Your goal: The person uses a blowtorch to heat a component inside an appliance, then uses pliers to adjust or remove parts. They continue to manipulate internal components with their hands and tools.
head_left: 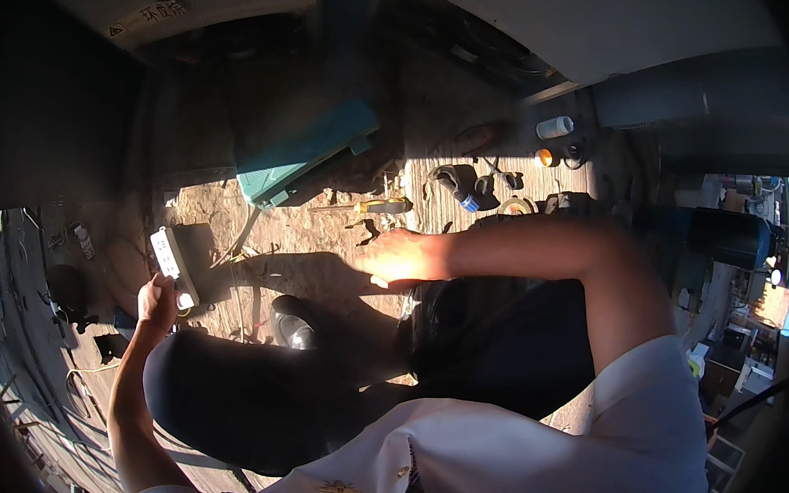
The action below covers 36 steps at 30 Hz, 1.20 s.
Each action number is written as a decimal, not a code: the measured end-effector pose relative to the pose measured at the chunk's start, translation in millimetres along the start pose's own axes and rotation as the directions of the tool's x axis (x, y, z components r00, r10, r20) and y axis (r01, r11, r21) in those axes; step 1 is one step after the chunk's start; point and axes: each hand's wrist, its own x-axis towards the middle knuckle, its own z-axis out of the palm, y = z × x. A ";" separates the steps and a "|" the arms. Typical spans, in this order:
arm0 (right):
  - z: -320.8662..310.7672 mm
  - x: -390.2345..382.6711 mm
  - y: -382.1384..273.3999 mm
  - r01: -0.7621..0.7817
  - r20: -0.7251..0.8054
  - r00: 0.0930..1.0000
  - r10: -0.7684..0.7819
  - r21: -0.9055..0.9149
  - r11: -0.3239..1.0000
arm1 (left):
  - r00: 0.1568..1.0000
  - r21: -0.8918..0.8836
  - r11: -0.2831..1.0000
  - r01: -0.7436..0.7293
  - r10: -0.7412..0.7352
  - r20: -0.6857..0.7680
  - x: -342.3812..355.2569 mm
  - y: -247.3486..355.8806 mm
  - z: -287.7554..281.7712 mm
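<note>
My left hand (pixel 158 301) is closed at the near end of a white power strip (pixel 168 257). The strip stands slightly tilted at the left, with its sockets showing. My right hand (pixel 405 258) reaches across the middle, low over the worn wooden surface, in bright sunlight. Its fingers look loosely stretched, with nothing visible in them, though glare washes out detail. Just beyond that hand lies a screwdriver with a yellow and black handle (pixel 384 206). Past it, toward the left, sits a long teal case or housing (pixel 305 151), partly in shadow.
A blue-tipped dark tool (pixel 466 197), a round disc (pixel 516 206), a white bottle (pixel 555 127) and an orange-topped small container (pixel 545 157) lie at the far right. A pale cable (pixel 239 239) runs by the teal case. Dark panels rise at the far side.
</note>
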 end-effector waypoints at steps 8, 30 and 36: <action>22.5 -3.8 7.0 0.018 0.015 1.000 -0.018 -0.010 1.000 | 0.982 -0.206 0.961 0.186 -0.191 -0.004 0.2 -10.4 23.9; -91.9 11.1 57.7 -0.160 -0.725 0.457 0.515 0.502 0.850 | 0.879 -0.020 0.880 0.474 -0.473 0.058 20.6 26.5 -0.1; -188.6 37.3 156.5 -0.401 -0.732 0.142 0.666 0.573 0.715 | 0.885 -0.009 0.885 0.465 -0.464 0.044 33.9 25.7 10.2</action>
